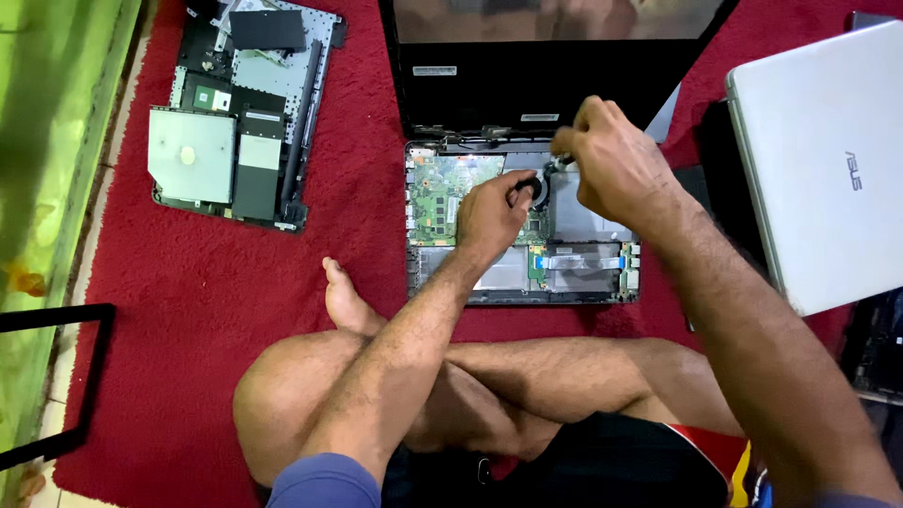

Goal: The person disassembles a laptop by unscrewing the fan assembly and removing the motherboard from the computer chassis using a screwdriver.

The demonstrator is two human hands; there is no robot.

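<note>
An opened laptop base (564, 273) lies on the red carpet in front of me, its green circuit board (437, 193) and round cooling fan (536, 186) bare. The black screen lid (527, 75) stands up behind it. My left hand (489, 214) rests on the board with its fingers at the fan's left edge. My right hand (611, 165) hovers over the fan's upper right with its fingers pinched together on a small part or tool, too small to make out.
A second dismantled laptop chassis (240, 113) with a drive and loose plates lies at the upper left. A closed white laptop (818, 160) sits at the right. A black screen frame (56, 376) lies at the carpet's left edge. My crossed legs (470, 386) fill the foreground.
</note>
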